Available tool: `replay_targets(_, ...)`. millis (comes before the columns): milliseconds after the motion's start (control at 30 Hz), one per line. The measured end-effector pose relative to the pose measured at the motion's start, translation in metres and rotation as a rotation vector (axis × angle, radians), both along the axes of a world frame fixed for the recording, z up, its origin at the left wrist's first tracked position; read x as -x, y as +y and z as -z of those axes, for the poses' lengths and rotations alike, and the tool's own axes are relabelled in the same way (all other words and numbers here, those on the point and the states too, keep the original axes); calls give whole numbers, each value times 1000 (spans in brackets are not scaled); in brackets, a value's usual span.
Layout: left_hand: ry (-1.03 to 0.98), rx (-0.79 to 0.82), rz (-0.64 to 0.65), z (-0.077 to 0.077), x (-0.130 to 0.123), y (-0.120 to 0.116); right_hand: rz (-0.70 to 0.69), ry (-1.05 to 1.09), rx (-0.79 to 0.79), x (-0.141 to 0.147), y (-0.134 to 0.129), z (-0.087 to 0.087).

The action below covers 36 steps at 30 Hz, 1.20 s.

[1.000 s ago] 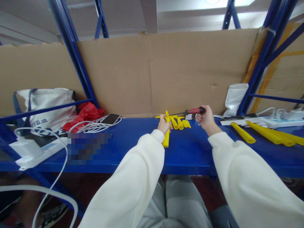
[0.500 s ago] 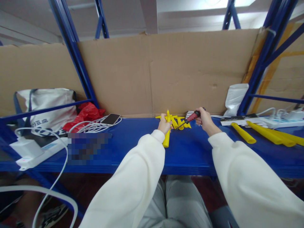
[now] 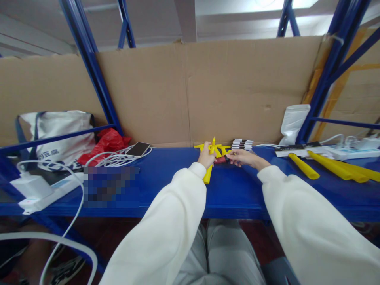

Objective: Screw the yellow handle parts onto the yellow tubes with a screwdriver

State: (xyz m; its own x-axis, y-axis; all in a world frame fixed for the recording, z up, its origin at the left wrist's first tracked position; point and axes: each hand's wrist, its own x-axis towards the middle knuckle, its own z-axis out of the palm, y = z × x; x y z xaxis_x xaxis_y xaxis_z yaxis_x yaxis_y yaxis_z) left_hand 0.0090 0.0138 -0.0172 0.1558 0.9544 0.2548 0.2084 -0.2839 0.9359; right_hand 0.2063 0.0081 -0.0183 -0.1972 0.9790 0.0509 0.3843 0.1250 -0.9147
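My left hand (image 3: 205, 156) is closed around a yellow plastic tube (image 3: 208, 175). The tube's lower end points toward me, and a thin yellow tip stands up above the fingers. Between my two hands is a screwdriver (image 3: 220, 160) with a red and black handle. Its shaft is hidden on the side of my left hand. The fingertips of my right hand (image 3: 244, 157) are pinched together at the handle's end. Just behind, several small yellow pieces (image 3: 225, 150) lie in a heap on the blue table (image 3: 175, 186).
A stack of small white pieces (image 3: 242, 144) stands behind my right hand. To the right lie several long yellow tubes (image 3: 304, 166) and a power strip (image 3: 353, 152). A phone (image 3: 138, 149), white cables, a red bag (image 3: 105, 146) and another power strip (image 3: 53, 194) are left. Cardboard (image 3: 190, 91) walls the back.
My right hand has moved left and down with the screwdriver, whose handle now lies close beside my left hand. The white stack shows more fully. My left hand has hardly moved.
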Motion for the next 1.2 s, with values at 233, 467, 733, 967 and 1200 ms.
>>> replay_targets(233,3,-3,124,4,-2,1,-174,-196,-201,-1,14,9)
replay_targets(467,36,18,262,3,-5,-1,4,-131,-489,9,14,3)
replay_targets(733,116,45,285,1,-4,-4,34,57,-544,17,8,-2)
replay_targets(967,97,39,323,4,-3,0,65,23,-540,20,3,-7)
replay_targets(1200,57,82,304,5,-7,-1,64,40,-519,20,7,-4)
